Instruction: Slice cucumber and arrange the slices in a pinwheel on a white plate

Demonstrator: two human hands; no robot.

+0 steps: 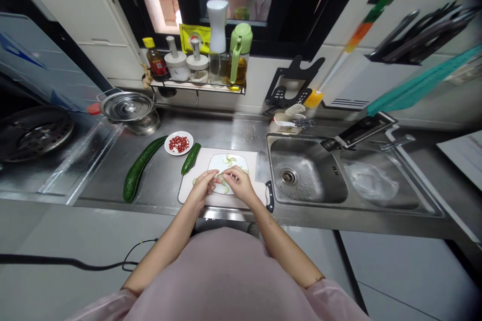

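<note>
A white square plate (241, 161) rests on a pale cutting board (199, 163), with thin cucumber slices (230, 160) fanned out in curved groups on it. Over the plate's near left part, my left hand (205, 185) and my right hand (240, 183) come together, fingertips almost touching. Both are closed in a pinch; what lies between the fingers is too small to make out. A short cut cucumber (191, 159) lies at the board's left edge. A knife (262, 166), its black handle toward me, lies along the board's right side.
To the left are a long cucumber (141, 170) and a small dish of chopped red pieces (178, 143). Beyond stands a lidded steel pot (130, 110). A double sink (309, 170) with a faucet (357, 133) is on the right. Seasoning bottles stand on a wall rack (196, 85).
</note>
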